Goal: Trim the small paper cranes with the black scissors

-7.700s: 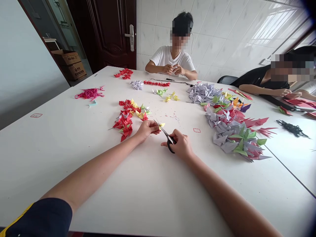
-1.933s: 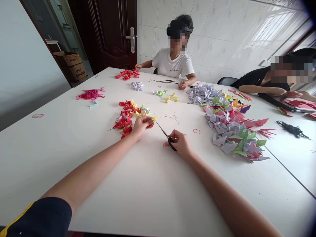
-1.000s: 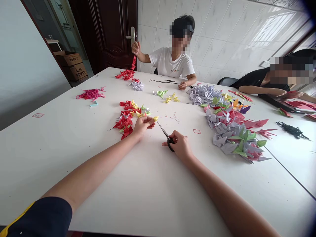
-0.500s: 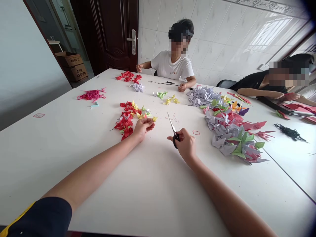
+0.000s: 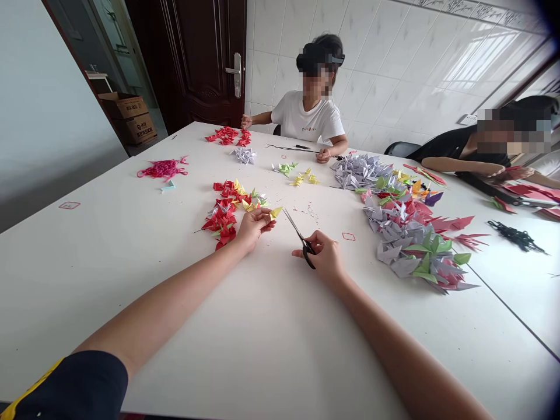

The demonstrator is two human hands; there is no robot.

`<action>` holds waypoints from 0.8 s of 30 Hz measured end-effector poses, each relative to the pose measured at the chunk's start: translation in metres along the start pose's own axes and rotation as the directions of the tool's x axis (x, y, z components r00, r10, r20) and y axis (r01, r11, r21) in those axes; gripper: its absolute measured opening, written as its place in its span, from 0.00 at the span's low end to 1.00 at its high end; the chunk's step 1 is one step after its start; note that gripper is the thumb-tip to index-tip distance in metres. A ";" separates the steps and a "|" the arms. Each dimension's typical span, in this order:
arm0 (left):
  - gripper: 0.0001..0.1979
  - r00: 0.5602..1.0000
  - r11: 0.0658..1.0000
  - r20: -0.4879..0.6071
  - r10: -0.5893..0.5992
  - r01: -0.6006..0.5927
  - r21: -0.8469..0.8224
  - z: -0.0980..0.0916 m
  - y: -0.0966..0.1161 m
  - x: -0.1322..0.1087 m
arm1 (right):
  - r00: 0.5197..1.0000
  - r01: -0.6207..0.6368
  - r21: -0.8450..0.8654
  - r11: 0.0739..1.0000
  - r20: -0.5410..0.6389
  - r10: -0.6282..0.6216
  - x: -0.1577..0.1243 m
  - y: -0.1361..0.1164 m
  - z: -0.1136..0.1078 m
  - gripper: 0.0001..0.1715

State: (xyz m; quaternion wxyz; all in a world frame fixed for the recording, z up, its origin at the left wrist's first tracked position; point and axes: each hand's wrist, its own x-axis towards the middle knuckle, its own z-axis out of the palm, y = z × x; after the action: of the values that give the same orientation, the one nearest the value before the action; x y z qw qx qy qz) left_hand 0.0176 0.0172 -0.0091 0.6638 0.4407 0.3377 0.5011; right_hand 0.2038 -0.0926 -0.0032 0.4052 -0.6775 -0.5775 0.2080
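Note:
Between the thumb and fingers of my left hand [image 5: 256, 227] is a small yellow origami crane [image 5: 275, 213], its point showing past the fingertips. My right hand [image 5: 324, 255] is closed round the black handles of a pair of scissors [image 5: 294, 226]. The blades point up and left, their tips close to the yellow crane; I cannot tell whether they touch it. Just beyond my left hand lies a pile of red, yellow and green folded cranes [image 5: 224, 213]. Tiny red scraps [image 5: 311, 211] are scattered past the scissors.
A large heap of grey, pink and green cranes [image 5: 398, 245] lies to the right on the white table [image 5: 196, 344]. Pink cords [image 5: 163, 169] are at the left, black cords [image 5: 515, 234] at the far right. Two people [image 5: 308, 114] sit across the table and at the right.
My right hand has turned the scissors leftward, bringing the blade tips up to the yellow crane. More of the crane now shows beyond my left fingertips.

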 end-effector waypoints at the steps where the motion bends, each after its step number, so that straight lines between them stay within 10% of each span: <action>1: 0.15 1.000 1.000 -0.001 0.008 -0.008 -0.001 0.000 0.000 0.000 | 1.000 0.005 0.032 0.999 0.015 -0.005 0.000 0.001 0.000 0.29; 24: 0.25 0.999 0.995 0.033 0.041 -0.044 0.085 -0.001 0.005 -0.006 | 0.963 -0.183 0.278 0.943 0.243 0.116 0.017 -0.001 -0.023 0.31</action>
State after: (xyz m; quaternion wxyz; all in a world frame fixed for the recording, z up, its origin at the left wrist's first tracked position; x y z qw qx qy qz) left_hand 0.0133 0.0124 -0.0048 0.6385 0.4836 0.3391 0.4935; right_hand 0.2248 -0.0833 0.0146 0.4182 -0.6230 -0.5280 0.3977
